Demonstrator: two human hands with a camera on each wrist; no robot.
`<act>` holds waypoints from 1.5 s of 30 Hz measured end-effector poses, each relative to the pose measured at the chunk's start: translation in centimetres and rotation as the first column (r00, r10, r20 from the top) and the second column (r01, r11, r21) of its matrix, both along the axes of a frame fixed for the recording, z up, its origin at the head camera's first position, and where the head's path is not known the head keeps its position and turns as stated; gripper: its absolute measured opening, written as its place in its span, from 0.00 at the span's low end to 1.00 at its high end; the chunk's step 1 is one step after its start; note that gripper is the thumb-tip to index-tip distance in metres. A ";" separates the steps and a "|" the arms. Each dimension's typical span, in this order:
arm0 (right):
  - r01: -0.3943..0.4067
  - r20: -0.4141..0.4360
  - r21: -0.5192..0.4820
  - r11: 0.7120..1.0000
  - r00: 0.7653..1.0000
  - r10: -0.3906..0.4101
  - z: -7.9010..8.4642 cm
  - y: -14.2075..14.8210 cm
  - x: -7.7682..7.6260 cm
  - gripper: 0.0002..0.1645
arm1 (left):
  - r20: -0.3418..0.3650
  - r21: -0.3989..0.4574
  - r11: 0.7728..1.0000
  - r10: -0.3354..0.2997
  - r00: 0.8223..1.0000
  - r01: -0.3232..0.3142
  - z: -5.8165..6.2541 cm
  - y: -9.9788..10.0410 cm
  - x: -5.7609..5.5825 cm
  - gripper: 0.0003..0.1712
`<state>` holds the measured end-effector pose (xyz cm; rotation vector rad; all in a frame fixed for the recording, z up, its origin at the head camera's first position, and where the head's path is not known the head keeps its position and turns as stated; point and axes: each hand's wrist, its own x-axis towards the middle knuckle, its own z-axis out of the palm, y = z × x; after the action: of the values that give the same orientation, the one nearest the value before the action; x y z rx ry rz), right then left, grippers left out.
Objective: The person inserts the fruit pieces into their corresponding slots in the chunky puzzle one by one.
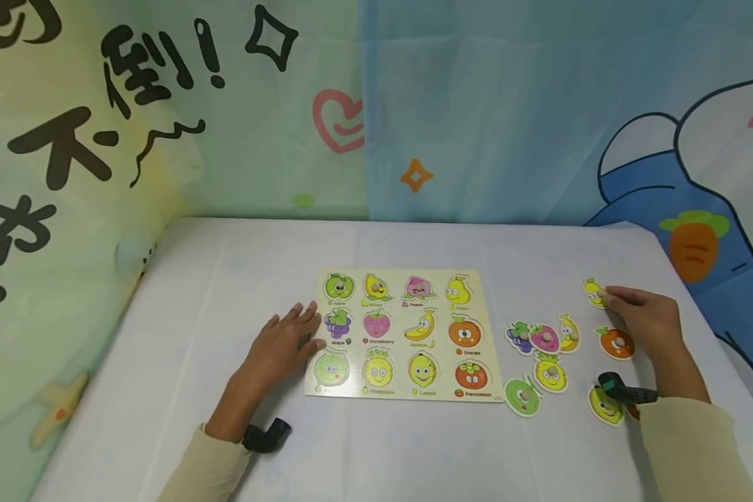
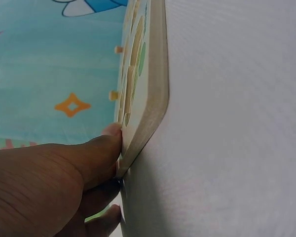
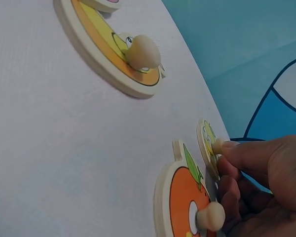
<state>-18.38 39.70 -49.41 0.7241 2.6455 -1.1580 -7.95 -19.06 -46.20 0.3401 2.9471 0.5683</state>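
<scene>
A wooden fruit puzzle board (image 1: 408,335) with rows of printed fruit lies flat on the white table. My left hand (image 1: 281,348) rests at its left edge, fingers spread; in the left wrist view the thumb (image 2: 106,145) touches the board's corner. At the right, my right hand (image 1: 649,317) pinches the pale knob of a small yellow fruit piece (image 1: 592,293) between thumb and fingertips. Just below that hand lies an orange piece (image 1: 616,343), its knob (image 3: 210,217) standing up in the right wrist view. Whether the yellow piece touches the table is hard to tell.
Right of the board lie a grape piece (image 1: 519,336), a pink fruit piece (image 1: 544,338), a banana piece (image 1: 569,333), a pineapple piece (image 1: 550,374) and a green round piece (image 1: 523,399). A yellow piece (image 1: 604,408) is partly under the right wrist camera (image 1: 624,392). Printed cloth (image 1: 477,104) hangs behind.
</scene>
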 end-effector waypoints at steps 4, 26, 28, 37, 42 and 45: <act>-0.021 -0.021 0.027 0.999 1.000 0.021 0.0 -0.5 -0.3 0.38 | 0.010 -0.002 1.000 0.005 1.000 -0.005 -0.1 0.0 0.0 0.32; -0.075 -0.053 0.180 0.981 0.995 0.086 0.3 -1.9 -0.7 0.27 | 0.007 0.000 1.000 0.014 1.000 -0.014 -0.2 0.1 -0.2 0.33; -0.077 -0.057 0.183 0.980 0.994 0.089 0.8 -2.4 -0.5 0.27 | 0.011 -0.003 1.000 0.017 1.000 -0.017 -0.2 0.1 -0.2 0.33; -0.100 -0.111 0.153 0.983 0.987 0.118 2.6 -4.7 0.1 0.30 | 0.007 -0.011 1.000 0.016 1.000 -0.016 -0.1 0.2 -0.2 0.33; -0.117 -0.141 0.138 0.984 0.981 0.136 3.3 -6.2 0.1 0.31 | 0.013 -0.009 1.000 0.019 1.000 -0.019 -0.1 0.2 -0.1 0.33; -0.143 -0.174 0.139 0.980 0.971 0.166 3.6 -7.2 0.3 0.30 | 0.014 -0.008 1.000 0.020 1.000 -0.019 -0.1 0.2 -0.1 0.33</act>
<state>-18.06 32.53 -45.85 0.4369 2.8903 -1.0720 -8.09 -18.84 -46.33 0.3056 2.9418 0.5583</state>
